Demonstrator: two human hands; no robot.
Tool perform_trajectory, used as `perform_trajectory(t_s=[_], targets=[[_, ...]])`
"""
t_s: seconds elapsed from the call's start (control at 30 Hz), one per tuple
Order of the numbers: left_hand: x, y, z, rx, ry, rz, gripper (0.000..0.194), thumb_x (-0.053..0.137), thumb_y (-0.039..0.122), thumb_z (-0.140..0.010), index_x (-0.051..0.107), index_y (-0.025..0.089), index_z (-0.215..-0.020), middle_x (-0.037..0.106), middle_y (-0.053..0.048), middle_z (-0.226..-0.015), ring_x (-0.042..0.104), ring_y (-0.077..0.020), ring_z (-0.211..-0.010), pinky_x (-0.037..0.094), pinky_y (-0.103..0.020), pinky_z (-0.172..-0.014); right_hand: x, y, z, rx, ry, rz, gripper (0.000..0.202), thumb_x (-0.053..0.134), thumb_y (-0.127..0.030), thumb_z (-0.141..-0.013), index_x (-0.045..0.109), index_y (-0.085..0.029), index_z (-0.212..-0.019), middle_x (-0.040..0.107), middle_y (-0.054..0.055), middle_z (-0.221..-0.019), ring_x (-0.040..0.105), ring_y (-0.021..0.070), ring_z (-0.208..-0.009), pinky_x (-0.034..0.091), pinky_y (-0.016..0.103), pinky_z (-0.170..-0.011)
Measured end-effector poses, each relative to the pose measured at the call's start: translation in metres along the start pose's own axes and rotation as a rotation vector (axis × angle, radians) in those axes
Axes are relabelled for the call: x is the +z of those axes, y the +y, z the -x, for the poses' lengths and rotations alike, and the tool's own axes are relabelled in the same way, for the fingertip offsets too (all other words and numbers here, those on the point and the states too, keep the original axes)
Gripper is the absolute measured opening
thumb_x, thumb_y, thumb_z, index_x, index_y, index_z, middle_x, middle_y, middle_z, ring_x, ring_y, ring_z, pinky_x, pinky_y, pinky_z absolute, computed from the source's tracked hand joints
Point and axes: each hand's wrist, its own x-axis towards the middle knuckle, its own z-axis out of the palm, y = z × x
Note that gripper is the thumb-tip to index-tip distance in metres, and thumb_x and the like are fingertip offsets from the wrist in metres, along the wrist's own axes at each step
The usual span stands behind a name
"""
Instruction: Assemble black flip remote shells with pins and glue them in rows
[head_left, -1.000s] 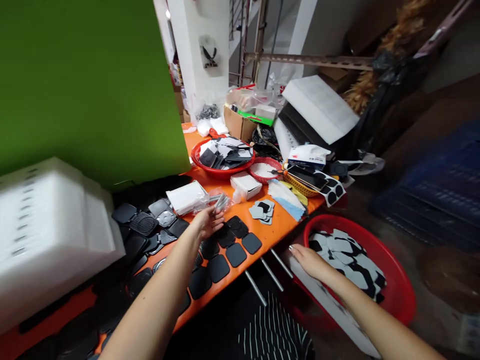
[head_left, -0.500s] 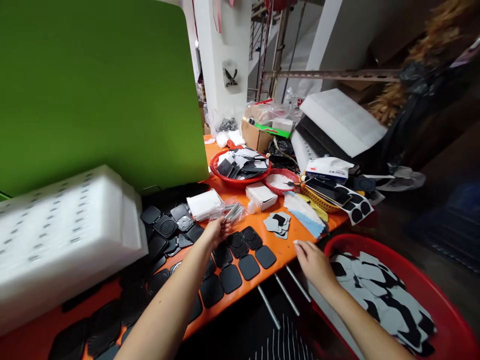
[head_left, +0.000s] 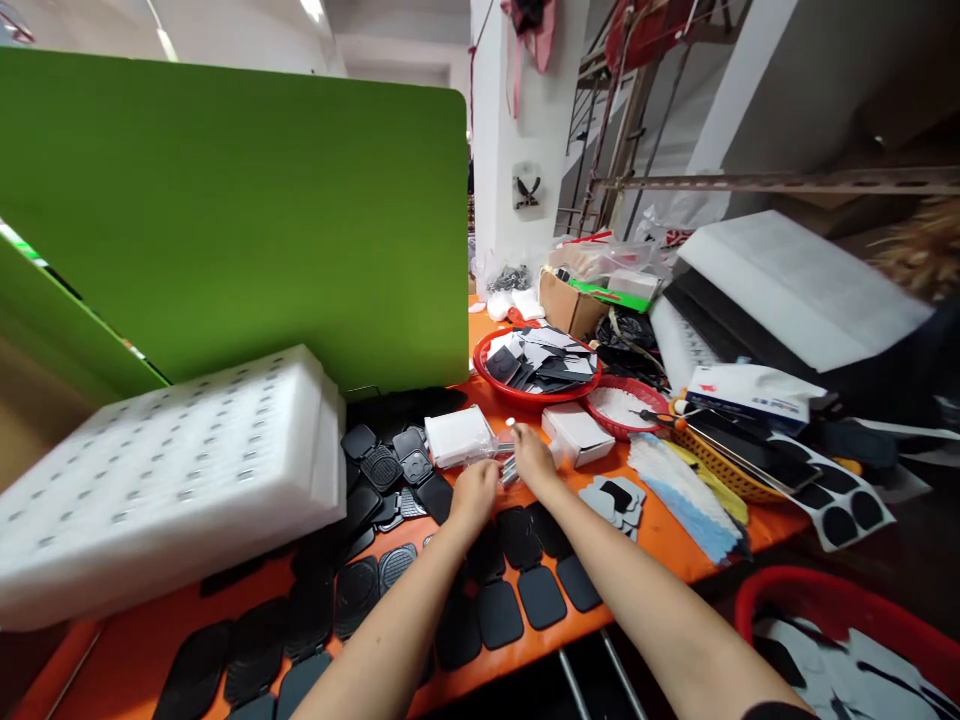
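My left hand (head_left: 475, 496) is closed at the near-left edge of a clear plastic bag of silver rods (head_left: 509, 469). Over the bag's right side is my right hand (head_left: 534, 462), its fingers curled. Something small and white (head_left: 511, 423) shows at its fingertips, too small to name. What the right fingers grip is hidden. Below the hands lie rows of hinged black cases (head_left: 500, 612), several opened flat. A heap of similar black pieces (head_left: 382, 467) lies left of my left hand. Grey-and-black cut pads (head_left: 616, 500) are to the right.
A white packet (head_left: 459, 436) and a white box (head_left: 577, 433) flank the bag on the orange table (head_left: 679, 562). Behind are a red basket of cut pieces (head_left: 491, 383) and a green panel (head_left: 300, 230). White foam (head_left: 225, 460) stands left; a red tub (head_left: 757, 590) sits low right.
My right hand has moved from the table's front edge up and left to the bag, beside my left hand. My left hand stays at the bag. The camera view has shifted left and upward.
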Motion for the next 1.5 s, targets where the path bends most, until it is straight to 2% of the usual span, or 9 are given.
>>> perform_trajectory(t_s=[0.1,0.27,0.57,0.8,1.0,1.1,1.23,1.33,1.5], targets=[[0.018,0.002,-0.003,0.164,-0.006,-0.227,0.033,0.047,0.021,-0.083,0.062,0.016,-0.112,0.061,-0.011,-0.120,0.054,-0.0249,-0.111,0.039,-0.038,-0.097,-0.003,0.000,-0.008,0.068,0.034,-0.001,0.033,0.025,-0.025,-0.096,0.051,-0.012,-0.110,0.063,0.015,-0.104,0.060,0.0231,-0.094,0.040,0.030,-0.074],[0.046,0.002,-0.014,0.260,0.003,-0.534,0.044,0.042,0.022,-0.086,0.051,0.009,-0.127,0.048,-0.018,-0.135,0.046,-0.0296,-0.121,0.032,-0.045,-0.101,-0.003,-0.005,-0.017,0.115,0.070,-0.023,0.027,0.031,-0.028,-0.096,0.053,-0.016,-0.101,0.066,0.010,-0.097,0.062,0.0202,-0.088,0.039,0.026,-0.069],[0.048,-0.011,-0.017,0.240,-0.002,-0.695,0.053,0.031,0.016,-0.088,0.033,0.013,-0.141,0.041,-0.012,-0.142,0.046,-0.0249,-0.122,0.035,-0.040,-0.100,-0.005,-0.006,-0.022,0.157,0.185,-0.098,0.025,0.032,-0.027,-0.093,0.053,-0.014,-0.098,0.065,0.014,-0.094,0.062,0.0233,-0.090,0.040,0.028,-0.072],[0.048,-0.016,-0.013,0.242,0.030,-0.618,0.058,0.033,0.013,-0.085,0.029,0.015,-0.143,0.035,-0.010,-0.146,0.043,-0.0264,-0.125,0.034,-0.041,-0.102,-0.013,-0.012,-0.025,0.141,0.284,-0.224,0.024,0.030,-0.032,-0.091,0.050,-0.017,-0.091,0.065,0.017,-0.092,0.061,0.0272,-0.091,0.041,0.033,-0.072],[0.035,-0.003,-0.008,0.102,0.140,-0.461,0.058,0.033,0.015,-0.087,0.021,0.007,-0.144,0.045,-0.018,-0.138,0.046,-0.0255,-0.121,0.029,-0.042,-0.105,-0.029,-0.045,-0.039,0.031,0.232,-0.401,0.026,0.028,-0.040,-0.092,0.041,-0.023,-0.077,0.060,0.002,-0.061,0.062,0.0203,-0.062,0.044,0.030,-0.061],[0.026,0.011,-0.011,0.013,0.182,-0.345,0.050,0.038,0.028,-0.090,0.035,0.011,-0.137,0.056,-0.017,-0.126,0.053,-0.0276,-0.113,0.034,-0.043,-0.100,-0.032,-0.058,-0.041,-0.029,0.173,-0.455,0.023,0.036,-0.041,-0.089,0.039,-0.024,-0.074,0.056,-0.002,-0.055,0.059,0.0186,-0.056,0.044,0.029,-0.058],[0.010,0.027,-0.018,-0.051,0.210,-0.156,0.042,0.030,0.036,-0.093,0.049,0.014,-0.124,0.065,-0.017,-0.108,0.060,-0.0302,-0.098,0.043,-0.045,-0.086,-0.032,-0.061,-0.033,-0.087,0.095,-0.515,0.025,0.037,-0.042,-0.089,0.038,-0.024,-0.073,0.054,-0.003,-0.054,0.057,0.0171,-0.051,0.044,0.028,-0.053],[0.001,0.033,-0.023,-0.001,0.188,-0.003,0.039,0.028,0.033,-0.094,0.051,0.015,-0.120,0.064,-0.015,-0.109,0.061,-0.0281,-0.099,0.045,-0.041,-0.083,-0.039,-0.064,-0.023,-0.146,0.070,-0.559,0.024,0.038,-0.044,-0.088,0.041,-0.024,-0.076,0.053,-0.004,-0.056,0.056,0.0162,-0.052,0.044,0.027,-0.053],[0.001,0.050,-0.033,0.169,0.162,0.221,0.041,0.024,0.026,-0.096,0.039,0.016,-0.132,0.051,-0.011,-0.133,0.048,-0.0195,-0.121,0.040,-0.031,-0.096,-0.070,-0.078,-0.012,-0.235,0.103,-0.620,0.024,0.039,-0.046,-0.088,0.042,-0.024,-0.080,0.049,-0.005,-0.059,0.053,0.0141,-0.052,0.045,0.027,-0.055]])
